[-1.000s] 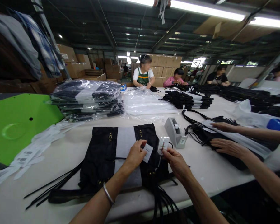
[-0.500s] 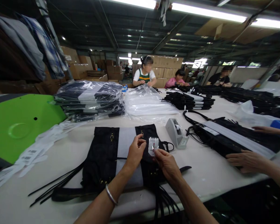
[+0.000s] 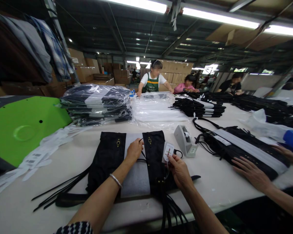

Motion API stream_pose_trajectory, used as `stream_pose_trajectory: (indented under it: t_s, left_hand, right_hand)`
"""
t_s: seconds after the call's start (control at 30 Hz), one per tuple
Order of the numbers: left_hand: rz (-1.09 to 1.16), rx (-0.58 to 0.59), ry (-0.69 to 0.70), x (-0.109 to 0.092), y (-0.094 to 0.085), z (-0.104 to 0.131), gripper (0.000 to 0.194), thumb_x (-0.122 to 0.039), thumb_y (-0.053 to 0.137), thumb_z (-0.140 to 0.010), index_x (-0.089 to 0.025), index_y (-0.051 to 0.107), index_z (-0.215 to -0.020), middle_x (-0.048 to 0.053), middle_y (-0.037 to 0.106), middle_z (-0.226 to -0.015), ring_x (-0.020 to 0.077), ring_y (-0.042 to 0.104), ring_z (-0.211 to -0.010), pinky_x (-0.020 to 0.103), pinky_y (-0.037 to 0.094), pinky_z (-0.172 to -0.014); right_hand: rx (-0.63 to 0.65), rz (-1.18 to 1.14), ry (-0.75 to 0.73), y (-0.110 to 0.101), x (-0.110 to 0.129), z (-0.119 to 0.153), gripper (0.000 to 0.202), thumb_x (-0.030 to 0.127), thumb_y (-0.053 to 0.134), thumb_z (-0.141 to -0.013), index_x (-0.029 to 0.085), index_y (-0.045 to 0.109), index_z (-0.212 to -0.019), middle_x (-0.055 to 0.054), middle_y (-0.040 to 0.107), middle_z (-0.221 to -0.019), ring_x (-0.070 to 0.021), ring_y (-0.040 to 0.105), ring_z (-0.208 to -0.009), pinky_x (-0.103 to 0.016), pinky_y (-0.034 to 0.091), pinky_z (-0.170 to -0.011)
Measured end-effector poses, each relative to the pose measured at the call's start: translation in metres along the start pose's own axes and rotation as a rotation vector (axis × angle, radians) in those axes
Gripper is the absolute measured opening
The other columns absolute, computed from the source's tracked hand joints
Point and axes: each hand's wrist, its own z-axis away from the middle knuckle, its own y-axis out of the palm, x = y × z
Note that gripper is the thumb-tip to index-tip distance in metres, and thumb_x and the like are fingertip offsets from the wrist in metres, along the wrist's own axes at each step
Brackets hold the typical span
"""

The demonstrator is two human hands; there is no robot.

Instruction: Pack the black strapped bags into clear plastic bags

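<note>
A black bag point(image 3: 107, 159) with gold buckles lies flat on the table, a pale grey wrap point(image 3: 134, 185) running down its middle. Over that wrap, my left hand point(image 3: 134, 151) is closed in a pinch on a thin black cord point(image 3: 143, 156); the cord's tip sticks out past the fingertips. My right hand point(image 3: 180, 169), at the bag's right edge, grips a white hang tag point(image 3: 168, 152) by its lower corner between thumb and fingers. A thin string trails below the tag. Black fringe strands point(image 3: 171, 204) spill over the table's near edge.
A grey tape dispenser point(image 3: 185, 141) stands right of the bag. Plastic-wrapped bags point(image 3: 97, 104) are stacked behind, beside clear plastic sleeves point(image 3: 156, 109). A co-worker's hands point(image 3: 251, 174) rest on another black bag point(image 3: 246, 146) at right. White paper strips point(image 3: 36, 156) lie by a green panel point(image 3: 26, 126).
My left hand has moved left and now pinches the cord, raising it. The tag in my right hand has shifted slightly right and tilted. The co-worker across the table has spread both arms over the plastic.
</note>
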Motion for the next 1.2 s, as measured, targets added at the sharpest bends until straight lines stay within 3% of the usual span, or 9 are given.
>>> stream_pose_trajectory:
  t_s: [0.13, 0.27, 0.43, 0.53, 0.67, 0.87, 0.93, 1.03, 1.2]
  left_hand:
    - [-0.098, -0.130, -0.059, 0.015, -0.024, -0.010, 0.050, -0.036, 0.056, -0.093, -0.014, 0.049, -0.137, 0.019, 0.062, -0.133, 0.0332, 0.061, -0.120, 0.043, 0.047, -0.096]
    - [-0.188, -0.207, 0.103, 0.023, -0.041, 0.014, 0.070, -0.031, 0.061, -0.090, -0.014, 0.031, -0.152, 0.017, 0.041, -0.155, 0.0319, 0.044, -0.139, 0.045, 0.036, -0.113]
    - [-0.341, 0.093, 0.389, 0.045, -0.049, 0.059, 0.052, -0.016, 0.063, -0.082, -0.022, 0.057, -0.134, 0.009, 0.053, -0.147, 0.0273, 0.044, -0.139, 0.044, 0.035, -0.116]
    - [-0.434, -0.014, 0.347, 0.057, -0.045, 0.069, 0.038, -0.005, 0.058, -0.080, -0.019, 0.065, -0.115, 0.010, 0.061, -0.138, 0.0279, 0.050, -0.134, 0.045, 0.035, -0.114]
    - [-0.413, -0.130, 0.298, 0.056, -0.042, 0.061, 0.013, -0.012, 0.052, -0.090, -0.019, 0.063, -0.090, 0.008, 0.070, -0.106, 0.0249, 0.063, -0.109, 0.042, 0.044, -0.102]
    - [-0.207, -0.510, 0.180, 0.047, -0.064, 0.066, 0.014, -0.025, 0.052, -0.094, -0.020, 0.058, -0.106, 0.013, 0.056, -0.137, 0.0261, 0.048, -0.132, 0.039, 0.036, -0.112]
    - [-0.071, -0.393, 0.012, 0.055, -0.066, 0.073, 0.013, -0.028, 0.050, -0.094, -0.022, 0.060, -0.099, 0.011, 0.064, -0.122, 0.0291, 0.054, -0.123, 0.044, 0.037, -0.109]
    - [0.164, -0.009, -0.179, 0.071, -0.057, 0.075, 0.015, -0.023, 0.051, -0.088, -0.022, 0.062, -0.078, 0.007, 0.069, -0.090, 0.0289, 0.064, -0.101, 0.045, 0.044, -0.098]
    - [0.498, 0.225, -0.166, 0.080, -0.034, 0.059, 0.019, -0.012, 0.048, -0.074, -0.018, 0.066, -0.078, 0.004, 0.069, -0.075, 0.0178, 0.066, -0.070, 0.030, 0.053, -0.071]
  right_hand:
    - [-0.026, 0.791, -0.310, -0.001, -0.007, -0.024, 0.030, 0.047, 0.059, -0.088, 0.019, 0.069, -0.084, -0.006, 0.070, -0.082, -0.0220, 0.063, -0.080, -0.034, 0.048, -0.077]
    - [-0.111, 1.322, -0.438, -0.004, -0.020, -0.039, 0.018, 0.031, 0.059, -0.089, 0.018, 0.072, -0.089, -0.013, 0.071, -0.099, -0.0288, 0.061, -0.098, -0.040, 0.044, -0.087]
    - [-0.206, 1.309, -0.688, 0.000, -0.018, -0.034, 0.049, 0.027, 0.063, -0.086, 0.017, 0.056, -0.133, -0.016, 0.059, -0.135, -0.0346, 0.052, -0.122, -0.048, 0.040, -0.100]
    - [-0.018, 1.128, -0.833, 0.023, -0.012, -0.027, 0.030, 0.027, 0.058, -0.089, 0.020, 0.062, -0.118, -0.012, 0.064, -0.126, -0.0293, 0.054, -0.121, -0.046, 0.040, -0.104]
    - [0.320, 0.872, -0.582, 0.065, -0.023, -0.022, 0.017, 0.016, 0.067, -0.072, 0.022, 0.064, -0.088, -0.005, 0.070, -0.103, -0.0236, 0.062, -0.101, -0.037, 0.046, -0.095]
    - [0.147, 0.667, -0.353, 0.074, -0.040, -0.041, 0.011, 0.032, 0.066, -0.073, 0.023, 0.060, -0.075, -0.001, 0.065, -0.071, -0.0197, 0.062, -0.069, -0.032, 0.051, -0.070]
    - [0.081, 0.587, -0.274, 0.067, -0.040, -0.052, 0.023, 0.044, 0.063, -0.077, 0.022, 0.062, -0.085, -0.003, 0.068, -0.075, -0.0196, 0.065, -0.066, -0.031, 0.053, -0.060]
    - [0.035, 0.521, -0.186, 0.063, -0.040, -0.064, 0.040, 0.055, 0.053, -0.081, 0.019, 0.066, -0.094, -0.007, 0.071, -0.086, -0.0179, 0.067, -0.064, -0.028, 0.052, -0.053]
    - [0.082, 0.636, -0.136, 0.073, -0.039, -0.069, 0.028, 0.042, 0.059, -0.077, 0.019, 0.074, -0.084, -0.004, 0.069, -0.070, -0.0153, 0.060, -0.055, -0.025, 0.043, -0.050]
